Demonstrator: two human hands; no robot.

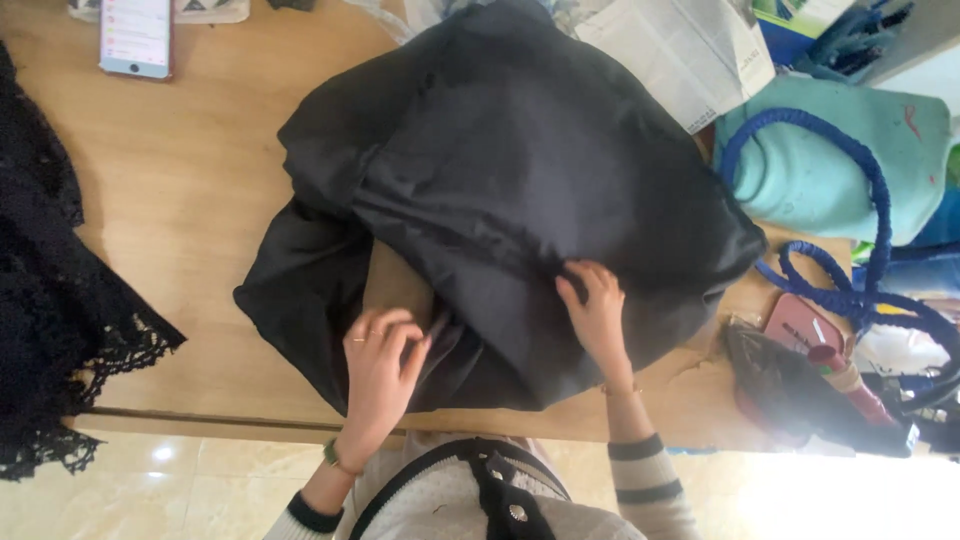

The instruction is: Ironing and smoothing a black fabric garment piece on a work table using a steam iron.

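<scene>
A large piece of glossy black fabric (500, 170) lies heaped on a wooden table (190, 180). My left hand (380, 365) rests on the fabric's near edge, fingers curled and pinching a fold beside a bare patch of table. My right hand (597, 310) presses down on the fabric further right, fingertips bent into a crease. Both wrists wear thin bracelets, and striped cuffs show on my sleeves.
Black lace cloth (50, 300) hangs over the table's left side. A phone (136, 36) lies at the far left. Right of the fabric are a teal pad (830, 160), a blue coiled cord (860, 290), an iron (810, 385) and folded newspaper (690, 50).
</scene>
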